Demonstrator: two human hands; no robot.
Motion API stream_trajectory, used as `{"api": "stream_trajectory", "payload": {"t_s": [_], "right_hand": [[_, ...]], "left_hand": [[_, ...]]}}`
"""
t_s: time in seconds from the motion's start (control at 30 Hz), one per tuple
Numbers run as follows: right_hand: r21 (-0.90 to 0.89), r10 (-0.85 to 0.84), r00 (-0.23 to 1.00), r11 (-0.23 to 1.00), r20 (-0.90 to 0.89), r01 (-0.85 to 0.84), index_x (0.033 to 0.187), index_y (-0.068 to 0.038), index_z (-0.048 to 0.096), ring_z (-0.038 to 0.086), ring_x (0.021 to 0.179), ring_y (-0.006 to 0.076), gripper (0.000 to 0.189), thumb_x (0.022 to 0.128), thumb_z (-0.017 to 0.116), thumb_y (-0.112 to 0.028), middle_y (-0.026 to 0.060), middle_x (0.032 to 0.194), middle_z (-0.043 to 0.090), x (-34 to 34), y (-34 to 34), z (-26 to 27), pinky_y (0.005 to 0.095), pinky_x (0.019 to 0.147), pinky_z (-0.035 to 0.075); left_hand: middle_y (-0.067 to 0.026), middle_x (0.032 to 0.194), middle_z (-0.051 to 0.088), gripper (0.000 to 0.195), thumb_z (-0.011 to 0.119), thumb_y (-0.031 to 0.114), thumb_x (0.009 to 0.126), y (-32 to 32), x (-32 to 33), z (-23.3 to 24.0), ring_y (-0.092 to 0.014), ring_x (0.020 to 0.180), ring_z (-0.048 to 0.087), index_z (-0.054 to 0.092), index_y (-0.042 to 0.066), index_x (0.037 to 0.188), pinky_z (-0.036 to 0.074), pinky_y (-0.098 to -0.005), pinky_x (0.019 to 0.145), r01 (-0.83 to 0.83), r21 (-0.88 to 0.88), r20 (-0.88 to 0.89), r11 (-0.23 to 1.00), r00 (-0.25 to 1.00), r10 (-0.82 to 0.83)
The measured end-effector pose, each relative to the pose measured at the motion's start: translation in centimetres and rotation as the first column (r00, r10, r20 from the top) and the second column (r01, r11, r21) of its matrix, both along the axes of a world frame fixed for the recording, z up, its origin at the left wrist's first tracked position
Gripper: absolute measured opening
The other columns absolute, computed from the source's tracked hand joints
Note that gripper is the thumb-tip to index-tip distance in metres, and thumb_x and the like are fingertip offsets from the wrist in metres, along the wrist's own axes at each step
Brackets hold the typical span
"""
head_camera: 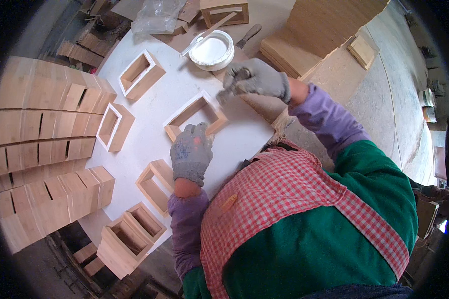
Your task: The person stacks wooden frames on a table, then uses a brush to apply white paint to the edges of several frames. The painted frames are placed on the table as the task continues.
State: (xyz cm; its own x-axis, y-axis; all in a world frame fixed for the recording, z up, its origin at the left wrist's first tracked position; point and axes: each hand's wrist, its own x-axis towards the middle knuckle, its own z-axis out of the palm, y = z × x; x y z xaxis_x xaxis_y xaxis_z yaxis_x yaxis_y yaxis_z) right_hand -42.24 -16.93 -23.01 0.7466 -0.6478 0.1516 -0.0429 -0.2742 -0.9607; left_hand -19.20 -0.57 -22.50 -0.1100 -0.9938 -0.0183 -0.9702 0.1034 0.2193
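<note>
My left hand [193, 152], in a grey knit glove, grips the near side of a rectangular wooden frame [179, 119] lying on a white board [239, 149]. White paste coats the upper edges of the frame's far sides. My right hand [256, 80], gloved too, is closed around a blurred tool, perhaps a putty knife [224, 95], by the frame's right corner. Beyond it stands a round tub of white paste [211, 50] with a wooden stick [219, 25] across its rim. Two frames with white edges [141, 74] [115, 127] stand at the left.
Stacked wooden frames [48, 123] fill the left side. A bare wooden frame [157, 187] and several more [133, 235] lie nearer me. Past the tub are a scraper with a wooden handle [250, 35], a plastic bag [155, 17] and another frame [224, 13]. Plywood sheets [295, 52] stand at the upper right.
</note>
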Motion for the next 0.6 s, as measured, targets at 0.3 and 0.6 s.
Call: {"api": "stream_trajectory", "payload": {"t_s": [0.3, 0.6], "right_hand": [[-0.084, -0.041, 0.996, 0.996, -0.075, 0.035, 0.097, -0.004, 0.066, 0.062, 0.072, 0.0121, 0.015, 0.083, 0.066, -0.010, 0.0048, 0.080, 0.069, -1.0, 3.8, 2.6, 0.0285, 0.066, 0.049], [-0.099, 0.080, 0.997, 0.992, -0.024, -0.082, 0.093, -0.005, 0.066, 0.062, 0.073, 0.0121, 0.013, 0.082, 0.066, -0.012, 0.0041, 0.080, 0.068, -1.7, 3.7, 2.3, 0.0297, 0.065, 0.049]], "left_hand": [[-0.0115, 0.101, 0.063, 0.031, 0.062, 0.029, 0.088, -0.1, 0.0, 0.1, -0.032, 0.094, 0.063, 0.063, 0.011, 0.114, 0.051, -0.0439, 0.081, 0.010, 0.008, -0.016, 1.000, 1.000, -0.010], [-0.0125, 0.102, 0.063, 0.032, 0.062, 0.028, 0.089, -0.1, 0.1, 0.0, -0.032, 0.094, 0.062, 0.063, 0.010, 0.115, 0.050, -0.0444, 0.081, -0.016, 0.036, -0.018, 0.999, 1.000, 0.016]]}}
